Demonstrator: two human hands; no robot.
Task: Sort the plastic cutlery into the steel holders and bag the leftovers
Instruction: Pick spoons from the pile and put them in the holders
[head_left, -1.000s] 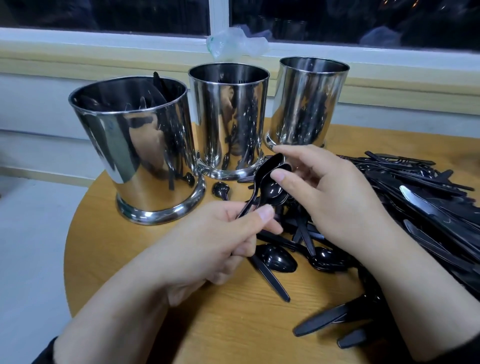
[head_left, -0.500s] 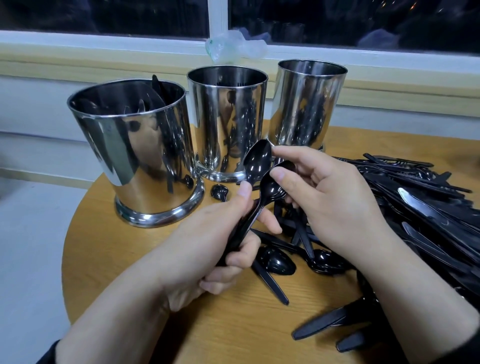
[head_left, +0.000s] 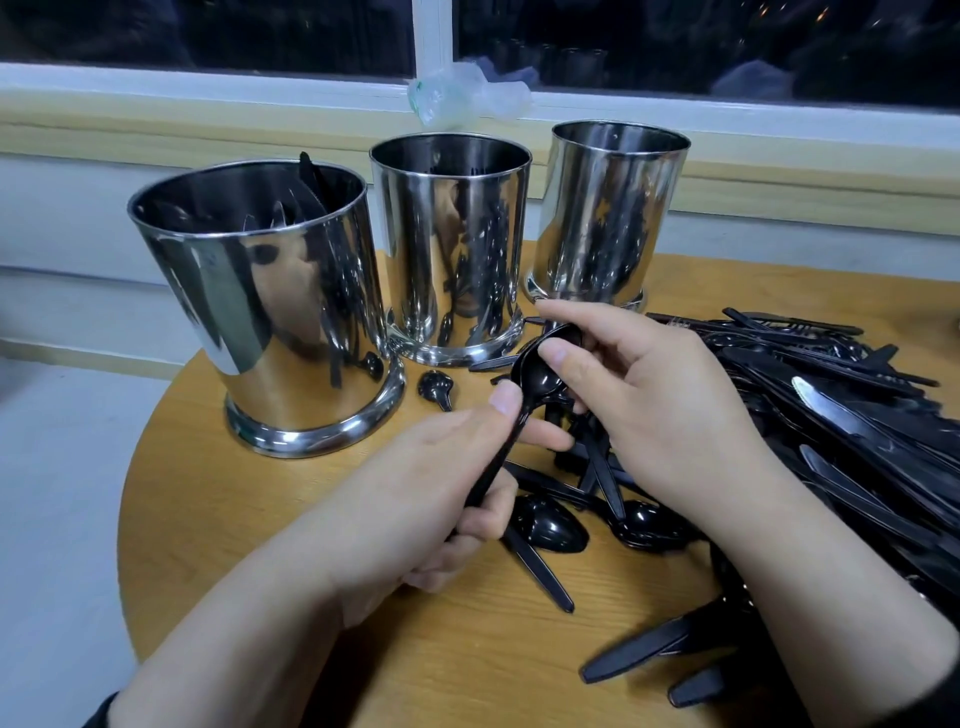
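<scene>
Our left hand grips the black plastic spoons by their handles while our right hand pinches the bowls. We should nest them squarely (bowls aligned), then drop them into the wide polished steel holder just beyond the left hand.

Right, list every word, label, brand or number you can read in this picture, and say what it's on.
None can be read.
The three shiny steel cylinder holders show only reflections, no markings.
The pile of black plastic cutlery bears no legible embossing; any is too small to tell.
The crumpled clear plastic bag on the windowsill has a greenish patch, too blurred to read.
</scene>
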